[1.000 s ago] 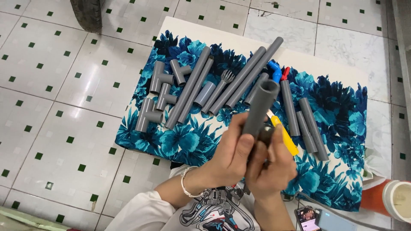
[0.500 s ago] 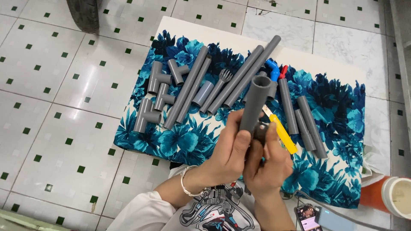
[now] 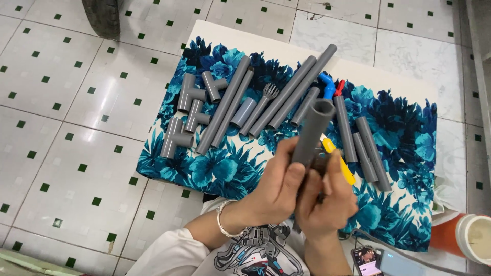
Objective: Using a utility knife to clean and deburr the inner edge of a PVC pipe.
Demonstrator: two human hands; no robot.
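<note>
- Left hand (image 3: 279, 191): wrapped around the lower part of a grey pipe (image 3: 313, 129), thumb laid along its side; a beaded bracelet (image 3: 221, 220) sits on the wrist.
- Right hand (image 3: 325, 202): closed on the same pipe from the other side, fingers curled up against it. A yellow-handled tool (image 3: 341, 163) lies just beside or under these fingers; I cannot tell whether the hand grips it.
- The grey pipe is held above the worktop (image 3: 388, 82), tilted, its open end pointing up and away from the person.
- Worktop is covered with a blue floral cloth (image 3: 215, 168).
- On the cloth, far left: three grey tee fittings (image 3: 189, 110) close together.
- Centre: several long grey pipes (image 3: 227, 105) lying slantwise, roughly parallel, with a short grey coupling (image 3: 243, 112) between them.
- Right of the held pipe: shorter grey pipe pieces (image 3: 371, 148) side by side.
- Near the far edge: a blue piece (image 3: 327, 86) and a red piece (image 3: 339, 88), partly hidden.
- Floor (image 3: 76, 128): white tiles with small dark squares.
- Bottom right: a phone (image 3: 364, 258) and an orange container (image 3: 460, 237).
</note>
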